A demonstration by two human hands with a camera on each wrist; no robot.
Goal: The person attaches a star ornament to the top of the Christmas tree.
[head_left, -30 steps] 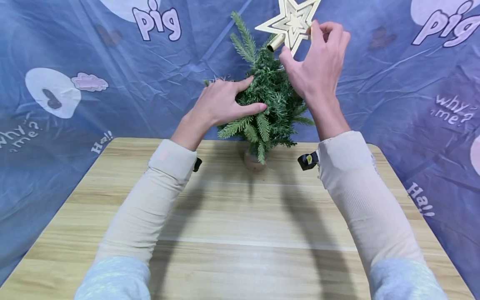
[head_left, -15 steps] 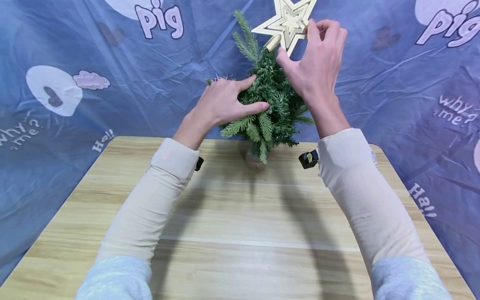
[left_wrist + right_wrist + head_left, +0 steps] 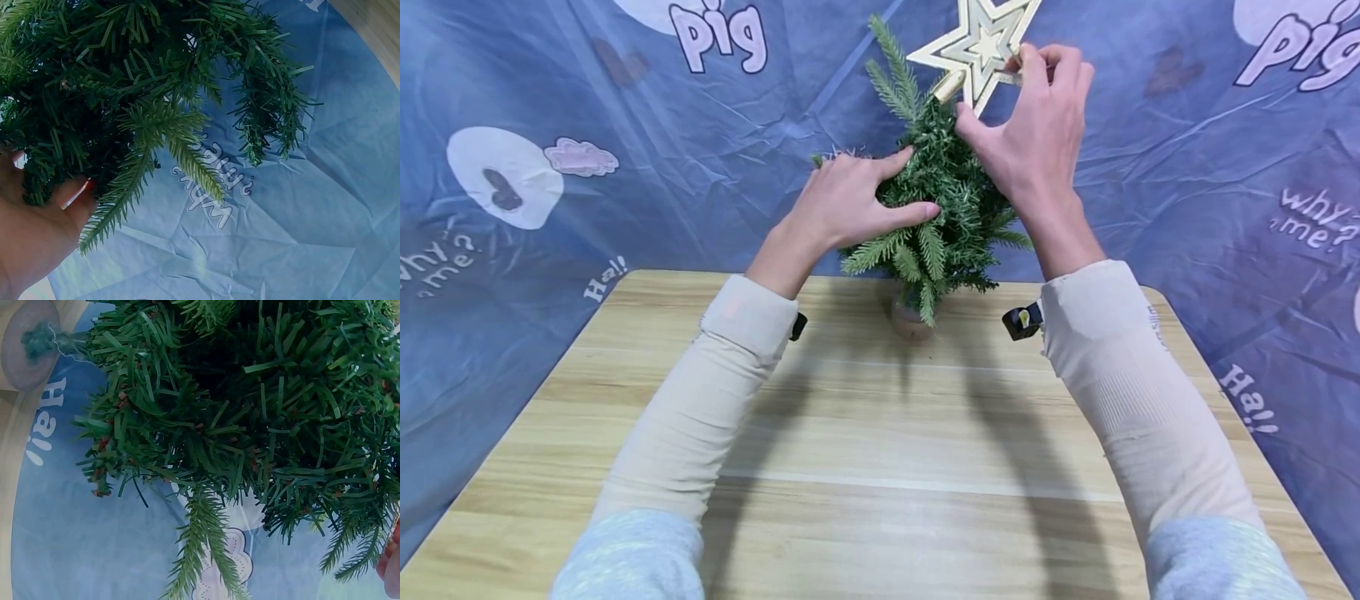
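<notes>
A small artificial Christmas tree [image 3: 958, 196] stands at the back of the table, its round base [image 3: 912, 323] partly covered by a hanging sprig. My left hand [image 3: 844, 196] grips the tree from the left, thumb in front; in the left wrist view its fingers [image 3: 75, 194] reach into the foliage. Above the treetop, my right hand [image 3: 1043, 125] pinches a gold star tree topper [image 3: 985, 48] by its right side. The star leans to the right, and the lower end of its gold tube [image 3: 950, 87] meets the tip of the tree. Green needles fill most of the right wrist view.
A wood-grain table [image 3: 880, 450] spreads out in front of the tree. Blue printed fabric [image 3: 700, 167] hangs close behind it and along both sides. Small black wrist devices [image 3: 1022, 321] show at the sleeve cuffs.
The star's tube has come down from beside the treetop onto its tip, hiding the tube's open end. Since then the star has shifted slightly right. My left hand keeps its place on the tree.
</notes>
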